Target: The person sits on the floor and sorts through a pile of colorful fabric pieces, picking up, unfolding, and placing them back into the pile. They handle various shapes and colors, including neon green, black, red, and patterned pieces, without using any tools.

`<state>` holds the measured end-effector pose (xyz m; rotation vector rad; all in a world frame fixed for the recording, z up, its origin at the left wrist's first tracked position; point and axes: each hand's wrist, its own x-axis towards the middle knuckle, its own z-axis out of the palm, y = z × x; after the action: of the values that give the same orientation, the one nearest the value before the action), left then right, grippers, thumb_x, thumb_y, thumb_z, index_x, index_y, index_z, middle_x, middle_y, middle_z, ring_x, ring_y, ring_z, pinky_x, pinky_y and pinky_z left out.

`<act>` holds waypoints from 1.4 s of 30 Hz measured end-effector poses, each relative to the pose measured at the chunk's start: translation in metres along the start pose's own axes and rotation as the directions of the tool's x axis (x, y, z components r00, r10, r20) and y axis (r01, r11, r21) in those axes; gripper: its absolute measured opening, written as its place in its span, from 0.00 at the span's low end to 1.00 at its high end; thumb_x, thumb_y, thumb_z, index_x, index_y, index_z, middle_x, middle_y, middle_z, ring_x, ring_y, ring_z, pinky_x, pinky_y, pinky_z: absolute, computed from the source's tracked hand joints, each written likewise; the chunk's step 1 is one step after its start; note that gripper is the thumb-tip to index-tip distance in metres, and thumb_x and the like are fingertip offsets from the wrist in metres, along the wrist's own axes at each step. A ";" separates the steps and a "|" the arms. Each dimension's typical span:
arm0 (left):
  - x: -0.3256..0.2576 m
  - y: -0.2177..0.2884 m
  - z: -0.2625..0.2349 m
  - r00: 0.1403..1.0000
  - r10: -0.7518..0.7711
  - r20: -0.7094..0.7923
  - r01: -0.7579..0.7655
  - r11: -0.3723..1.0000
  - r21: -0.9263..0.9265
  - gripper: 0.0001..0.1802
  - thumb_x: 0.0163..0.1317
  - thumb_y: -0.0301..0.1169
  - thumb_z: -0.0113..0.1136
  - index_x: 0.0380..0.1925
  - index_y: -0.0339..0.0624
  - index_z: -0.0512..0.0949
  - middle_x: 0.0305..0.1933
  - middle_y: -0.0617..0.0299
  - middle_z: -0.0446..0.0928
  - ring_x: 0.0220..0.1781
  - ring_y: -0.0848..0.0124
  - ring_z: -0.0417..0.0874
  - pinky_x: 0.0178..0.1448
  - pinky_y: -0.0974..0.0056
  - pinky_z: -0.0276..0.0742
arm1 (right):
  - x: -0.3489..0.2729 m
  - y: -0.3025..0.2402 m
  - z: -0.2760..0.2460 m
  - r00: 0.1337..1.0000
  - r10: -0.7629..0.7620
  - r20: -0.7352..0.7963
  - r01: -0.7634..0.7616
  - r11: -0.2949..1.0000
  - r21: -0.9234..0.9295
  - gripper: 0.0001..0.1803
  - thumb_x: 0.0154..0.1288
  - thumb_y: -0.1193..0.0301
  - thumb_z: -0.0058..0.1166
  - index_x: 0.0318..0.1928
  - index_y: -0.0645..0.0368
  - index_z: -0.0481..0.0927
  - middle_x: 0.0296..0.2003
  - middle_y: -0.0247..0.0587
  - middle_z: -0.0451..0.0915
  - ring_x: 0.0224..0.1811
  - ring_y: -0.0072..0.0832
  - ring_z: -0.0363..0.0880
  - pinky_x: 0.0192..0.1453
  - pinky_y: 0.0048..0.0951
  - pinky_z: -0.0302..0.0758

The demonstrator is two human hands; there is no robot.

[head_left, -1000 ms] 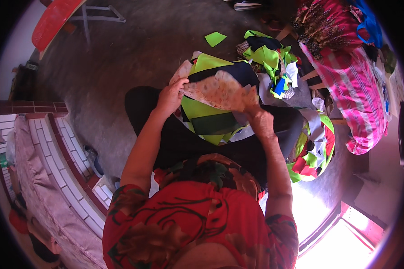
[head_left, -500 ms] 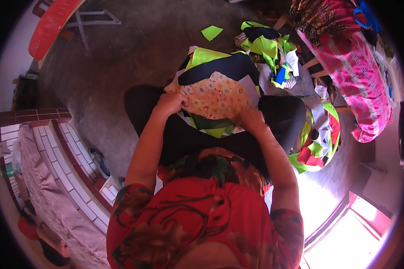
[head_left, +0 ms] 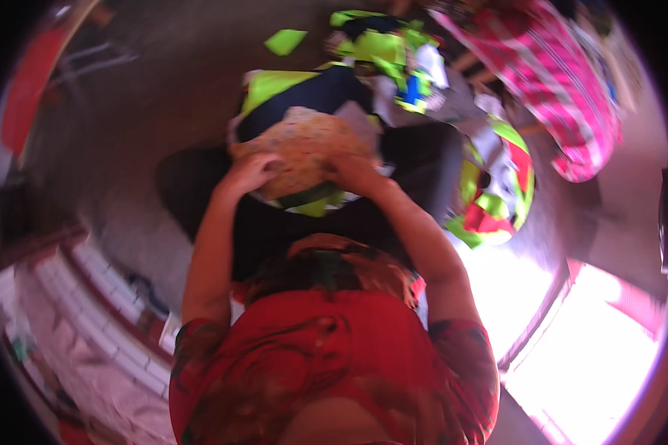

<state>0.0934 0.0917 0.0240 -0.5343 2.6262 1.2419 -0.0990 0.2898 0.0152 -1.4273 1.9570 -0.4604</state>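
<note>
Across my lap lies a stack of cloth scraps, with a piece of orange-and-cream floral fabric [head_left: 304,141] on top. Beneath it show a dark navy piece [head_left: 312,100] and a bright yellow-green piece [head_left: 274,87]. My left hand [head_left: 254,173] rests at the left edge of the floral fabric, its fingers apart. On the right side, my right hand [head_left: 355,173] touches the same fabric from above; motion blur smears its fingers, so any grip cannot be made out.
A heap of yellow-green, navy and white scraps [head_left: 382,48] lies on the floor ahead. To my right stands a round bundle of coloured strips [head_left: 501,182]. A pink checked cloth [head_left: 542,74] hangs beyond it. One loose yellow-green scrap [head_left: 285,42] lies on the floor.
The whole view has shifted, moving the scene left and slightly up. My left hand has loosened from the floral fabric's edge, and my right hand has come further in over the fabric.
</note>
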 end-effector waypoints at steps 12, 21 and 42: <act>0.017 -0.011 0.011 0.996 -0.008 0.092 0.003 0.998 0.055 0.14 0.55 0.26 0.62 0.43 0.44 0.80 0.40 0.53 0.81 0.45 0.61 0.82 0.48 0.62 0.75 | -0.049 -0.032 -0.071 0.977 -0.047 -0.210 0.061 0.996 0.060 0.13 0.66 0.65 0.51 0.46 0.54 0.82 0.43 0.46 0.81 0.45 0.39 0.81 0.49 0.37 0.77; 0.010 0.007 0.007 0.993 -0.104 0.059 0.099 0.991 0.086 0.11 0.56 0.26 0.61 0.41 0.41 0.80 0.39 0.53 0.81 0.42 0.62 0.82 0.47 0.62 0.75 | -0.188 0.027 -0.157 0.344 0.207 -0.916 -0.559 0.829 -0.022 0.25 0.49 0.61 0.68 0.46 0.58 0.76 0.40 0.45 0.79 0.44 0.43 0.78 0.48 0.41 0.73; 0.011 0.009 0.002 0.992 -0.094 0.082 0.093 0.995 0.021 0.11 0.58 0.28 0.61 0.41 0.37 0.78 0.40 0.53 0.81 0.46 0.61 0.82 0.50 0.60 0.75 | -0.255 0.088 -0.219 0.223 -0.103 -0.969 -0.442 0.876 -0.195 0.21 0.59 0.76 0.58 0.54 0.65 0.74 0.46 0.57 0.78 0.49 0.47 0.79 0.49 0.38 0.76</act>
<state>0.0793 0.0960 0.0254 -0.5821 2.5109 1.1857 -0.2651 0.5371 0.1949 -1.1554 3.4397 -1.0452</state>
